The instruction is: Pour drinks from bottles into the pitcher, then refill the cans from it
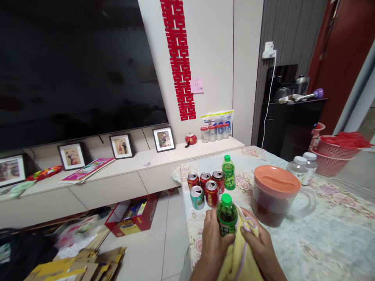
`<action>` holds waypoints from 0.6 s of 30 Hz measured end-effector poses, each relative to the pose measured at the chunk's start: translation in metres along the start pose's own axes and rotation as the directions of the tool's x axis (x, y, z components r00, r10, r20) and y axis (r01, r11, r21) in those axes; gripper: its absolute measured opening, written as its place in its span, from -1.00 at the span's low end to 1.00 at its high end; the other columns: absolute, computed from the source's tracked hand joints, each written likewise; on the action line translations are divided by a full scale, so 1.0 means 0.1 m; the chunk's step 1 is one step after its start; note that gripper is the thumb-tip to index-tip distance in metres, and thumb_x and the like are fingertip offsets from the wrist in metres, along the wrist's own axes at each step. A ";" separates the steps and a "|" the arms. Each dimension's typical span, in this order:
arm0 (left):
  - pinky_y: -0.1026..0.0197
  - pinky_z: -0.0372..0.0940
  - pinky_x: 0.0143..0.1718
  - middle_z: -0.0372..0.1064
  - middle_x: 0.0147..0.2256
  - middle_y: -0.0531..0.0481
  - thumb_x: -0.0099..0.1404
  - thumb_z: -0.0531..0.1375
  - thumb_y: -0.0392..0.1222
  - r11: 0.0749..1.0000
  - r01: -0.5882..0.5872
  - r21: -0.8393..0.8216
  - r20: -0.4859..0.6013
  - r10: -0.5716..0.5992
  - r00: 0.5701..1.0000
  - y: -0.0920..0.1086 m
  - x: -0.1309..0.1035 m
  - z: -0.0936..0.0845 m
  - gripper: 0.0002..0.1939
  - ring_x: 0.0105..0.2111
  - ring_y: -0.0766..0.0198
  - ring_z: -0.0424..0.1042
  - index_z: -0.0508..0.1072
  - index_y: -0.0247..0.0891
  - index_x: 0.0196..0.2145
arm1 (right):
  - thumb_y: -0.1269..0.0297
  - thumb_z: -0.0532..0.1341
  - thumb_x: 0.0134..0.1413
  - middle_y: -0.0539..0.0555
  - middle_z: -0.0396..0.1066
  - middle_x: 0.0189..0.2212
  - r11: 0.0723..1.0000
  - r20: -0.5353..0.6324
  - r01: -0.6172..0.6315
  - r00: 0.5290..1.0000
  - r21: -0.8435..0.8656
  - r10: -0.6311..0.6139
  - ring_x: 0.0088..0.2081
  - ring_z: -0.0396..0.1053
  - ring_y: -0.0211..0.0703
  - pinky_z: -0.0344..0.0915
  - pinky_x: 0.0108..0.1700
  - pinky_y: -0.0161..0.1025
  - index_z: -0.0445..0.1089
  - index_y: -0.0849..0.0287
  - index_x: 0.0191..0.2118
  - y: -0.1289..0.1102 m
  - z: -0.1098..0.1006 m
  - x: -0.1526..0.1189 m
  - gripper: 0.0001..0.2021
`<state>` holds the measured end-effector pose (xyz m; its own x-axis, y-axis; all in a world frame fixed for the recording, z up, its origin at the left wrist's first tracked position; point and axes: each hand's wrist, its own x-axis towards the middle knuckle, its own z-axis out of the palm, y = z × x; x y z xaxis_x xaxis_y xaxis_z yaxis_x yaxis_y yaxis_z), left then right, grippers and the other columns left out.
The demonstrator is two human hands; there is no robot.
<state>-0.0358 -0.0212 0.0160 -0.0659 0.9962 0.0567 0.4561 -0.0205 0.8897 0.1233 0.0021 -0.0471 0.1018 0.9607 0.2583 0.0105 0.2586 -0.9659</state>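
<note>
Near the table's front left edge, my left hand [213, 239] is wrapped round a green-capped bottle [227, 218] with dark contents, held upright. My right hand [259, 241] grips a yellow cloth [241, 257] with a purple edge, which touches the bottle's right side. Just beyond my hands stand several drink cans, among them a red can [211, 194] and a teal can [197, 198]. A second green-capped bottle [229, 173] stands behind them to the right.
On the floral tablecloth [322, 230], a pitcher [272, 195] with an orange lid stands right of my hands, with white-capped jars [298, 168] behind it. A low cabinet [164, 162] holds framed photos. Boxes and flattened cardboard [108, 257] lie on the floor at left.
</note>
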 end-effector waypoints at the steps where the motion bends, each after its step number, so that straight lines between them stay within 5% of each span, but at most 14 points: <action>1: 0.05 0.15 0.25 0.35 0.11 -0.18 -0.07 0.22 -0.41 1.000 0.005 -0.014 -0.004 -0.005 1.000 -0.01 0.01 0.01 -0.30 0.20 -0.08 0.28 0.33 -0.24 0.10 | 0.03 0.27 0.09 0.23 0.51 0.16 1.000 0.017 -0.003 1.000 -0.017 0.004 0.22 0.40 0.20 0.33 0.25 0.01 0.54 0.16 0.10 -0.02 0.01 0.00 -0.50; 7: 0.08 0.28 0.05 0.46 -0.08 -0.08 0.00 0.27 -0.36 0.973 0.052 -0.224 0.072 -0.037 0.997 -0.03 0.02 0.03 -0.42 -0.01 0.01 0.43 0.29 -0.23 0.01 | 0.10 0.18 0.14 0.16 0.57 0.08 0.988 0.125 -0.024 0.991 -0.154 0.044 0.10 0.49 0.14 0.38 0.18 -0.03 0.58 0.10 0.07 -0.14 0.05 0.03 -0.56; 11: 0.09 0.30 0.11 0.48 -0.01 -0.08 0.01 0.29 -0.33 0.924 -0.036 -0.381 0.004 0.040 0.999 0.01 0.01 0.08 -0.37 0.04 0.02 0.44 0.32 -0.22 0.08 | 0.07 0.18 0.12 0.14 0.60 0.02 0.979 0.120 -0.085 0.987 -0.184 0.108 0.09 0.50 0.16 0.38 0.18 -0.01 0.60 0.09 0.02 -0.12 0.04 0.04 -0.57; 18: 0.10 0.36 0.11 0.50 0.01 -0.12 0.04 0.37 -0.23 0.928 -0.100 -0.358 -0.186 0.034 0.982 0.28 0.01 0.09 -0.22 -0.01 0.06 0.50 0.22 -0.24 0.21 | -0.01 0.26 0.08 0.11 0.68 -0.26 0.881 0.070 -0.398 0.916 0.256 0.394 -0.17 0.63 0.20 0.52 -0.04 0.07 0.62 0.12 -0.09 -0.07 0.08 -0.01 -0.60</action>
<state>-0.0150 -0.0201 0.0367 -0.2141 0.9619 0.1699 0.1119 -0.1486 0.9825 0.1147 0.0006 -0.0401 0.0276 0.9893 -0.1429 -0.2863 -0.1292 -0.9494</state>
